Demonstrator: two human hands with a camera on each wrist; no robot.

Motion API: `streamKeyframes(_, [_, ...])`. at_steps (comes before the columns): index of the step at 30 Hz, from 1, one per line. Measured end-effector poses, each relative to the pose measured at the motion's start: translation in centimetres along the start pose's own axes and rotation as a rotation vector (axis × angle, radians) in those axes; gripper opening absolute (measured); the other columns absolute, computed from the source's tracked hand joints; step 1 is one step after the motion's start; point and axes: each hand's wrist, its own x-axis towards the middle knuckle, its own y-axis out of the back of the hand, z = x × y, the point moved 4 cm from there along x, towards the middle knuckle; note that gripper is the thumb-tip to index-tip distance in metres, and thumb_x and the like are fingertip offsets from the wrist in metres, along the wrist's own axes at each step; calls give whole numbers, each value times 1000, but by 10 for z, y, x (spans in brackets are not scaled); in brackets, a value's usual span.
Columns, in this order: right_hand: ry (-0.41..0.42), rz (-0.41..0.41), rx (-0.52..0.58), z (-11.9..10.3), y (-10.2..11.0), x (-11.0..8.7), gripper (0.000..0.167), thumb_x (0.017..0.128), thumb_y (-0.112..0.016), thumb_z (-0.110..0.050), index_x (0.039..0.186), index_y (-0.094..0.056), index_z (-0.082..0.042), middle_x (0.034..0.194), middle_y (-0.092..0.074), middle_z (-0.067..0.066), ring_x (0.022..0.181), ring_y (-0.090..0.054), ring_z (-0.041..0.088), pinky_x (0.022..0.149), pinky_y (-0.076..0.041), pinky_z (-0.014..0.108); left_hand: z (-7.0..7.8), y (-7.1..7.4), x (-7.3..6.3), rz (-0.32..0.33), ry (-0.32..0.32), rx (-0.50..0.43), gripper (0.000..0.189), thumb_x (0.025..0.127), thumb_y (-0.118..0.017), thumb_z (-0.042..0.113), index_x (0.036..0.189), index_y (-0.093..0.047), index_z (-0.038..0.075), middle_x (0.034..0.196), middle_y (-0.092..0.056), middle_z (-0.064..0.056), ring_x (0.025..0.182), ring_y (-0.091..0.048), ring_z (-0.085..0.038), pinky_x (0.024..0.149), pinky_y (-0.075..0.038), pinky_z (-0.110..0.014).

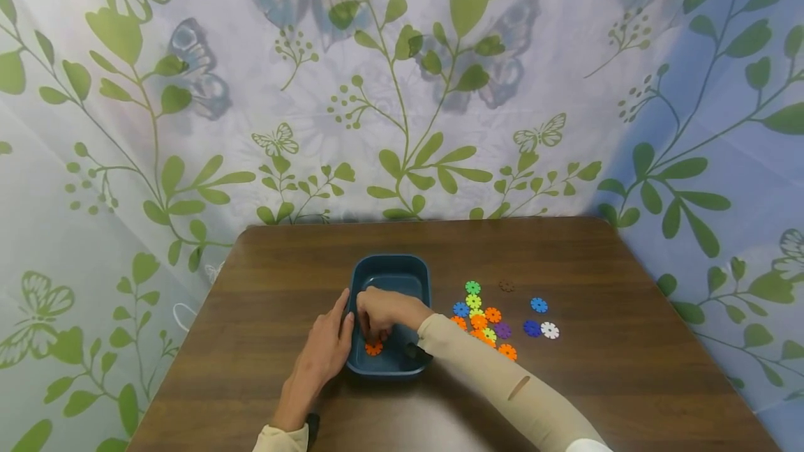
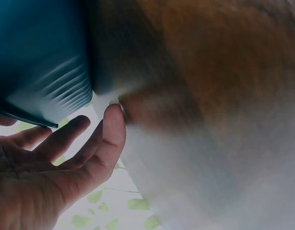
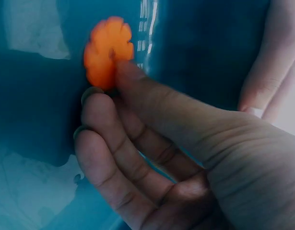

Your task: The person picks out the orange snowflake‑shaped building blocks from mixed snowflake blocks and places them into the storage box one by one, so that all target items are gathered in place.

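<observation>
Inside the dark blue rectangular plastic bin (image 1: 389, 370), my right hand (image 1: 383, 309) pinches an orange notched plastic disc (image 3: 108, 52) between thumb and fingers. The disc lies near the bin's left wall in the head view, close over the floor. In the right wrist view the thumb (image 3: 137, 81) presses on its face, and the other fingers curl below it. My left hand (image 1: 323, 347) rests against the bin's left rim with fairly straight fingers. From the left wrist view, its lower fingers (image 2: 113, 129) spread loosely outside the wall, under the rim.
Right of the bin lies a loose group of notched discs (image 1: 479, 321) in orange, yellow, green, blue and purple. A blue disc (image 1: 539, 305), a dark blue one (image 1: 532, 328), a white one (image 1: 549, 330) and a brown one (image 1: 506, 286) lie around it on the wooden table (image 1: 301, 257).
</observation>
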Motion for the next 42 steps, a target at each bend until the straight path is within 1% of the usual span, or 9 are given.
streamKeyframes(4, [-6, 6, -7, 1, -1, -2, 25, 82, -91, 4, 67, -81, -14, 58, -70, -2, 57, -74, 22, 58, -62, 34, 1, -1, 1, -10, -7, -9, 54, 114, -53, 13, 164, -39, -2, 70, -45, 1, 77, -55, -22, 74, -46, -41])
streamKeyframes(11, [7, 7, -9, 0, 4, -8, 16, 83, -92, 1, 75, -84, -11, 60, -71, -3, 53, -72, 19, 58, -62, 34, 2, -5, 1, -17, -12, -34, 54, 114, -52, 13, 164, -39, -3, 70, -44, 2, 70, -52, -16, 73, -46, -37])
streamKeyframes(17, [44, 40, -31, -5, 25, -22, 11, 91, -87, -4, 83, -84, -10, 68, -73, -3, 55, -72, 19, 57, -59, 28, 4, -6, 0, -28, -8, -58, 54, 115, -52, 14, 165, -38, -2, 72, -45, 2, 69, -50, -14, 67, -43, -32])
streamKeyframes(22, [105, 127, -17, -17, 53, -43, 12, 95, -83, -4, 85, -81, -10, 73, -74, 1, 60, -74, 25, 61, -56, 23, 5, -6, -1, -37, -8, -54, 55, 114, -52, 12, 165, -37, -3, 73, -48, 2, 71, -53, -13, 73, -47, -35])
streamKeyframes(26, [198, 237, -50, -30, 73, -61, 7, 97, -82, -11, 90, -82, -12, 78, -74, 0, 59, -68, 14, 66, -55, 21, 4, -5, -1, -40, -6, -66, 55, 115, -51, 12, 165, -35, -4, 80, -57, -2, 74, -57, -15, 78, -51, -40])
streamKeyframes(29, [280, 351, -86, -40, 87, -75, 5, 99, -81, -16, 99, -82, -11, 85, -74, -1, 68, -64, 5, 71, -55, 21, 4, -5, -2, -26, -11, -68, 55, 115, -52, 12, 165, -37, -3, 104, -73, -13, 85, -64, -18, 88, -56, -48])
streamKeyframes(33, [337, 486, -106, -48, 99, -97, 24, 100, -80, -18, 120, -78, -5, 107, -78, 6, 90, -72, 15, 82, -58, 27, 3, -6, -3, -7, -21, -60, 54, 115, -52, 13, 164, -38, -3, 135, -70, -23, 103, -70, -26, 99, -55, -56])
streamKeyframes(36, [336, 551, -102, -49, 103, -114, 45, 100, -80, -21, 140, -69, -2, 132, -73, 11, 115, -73, 23, 97, -58, 34, 2, -6, -4, -3, -23, -58, 54, 115, -52, 12, 164, -38, -3, 133, -70, -24, 106, -71, -29, 100, -55, -58])
streamKeyframes(42, [341, 685, -65, -42, 109, -147, 81, 97, -83, -22, 164, -42, -3, 167, -45, 14, 151, -49, 29, 116, -46, 44, 1, -5, -3, -12, 25, -42, 56, 115, -52, 16, 167, -36, 1, 112, -72, -13, 94, -66, -23, 102, -54, -56])
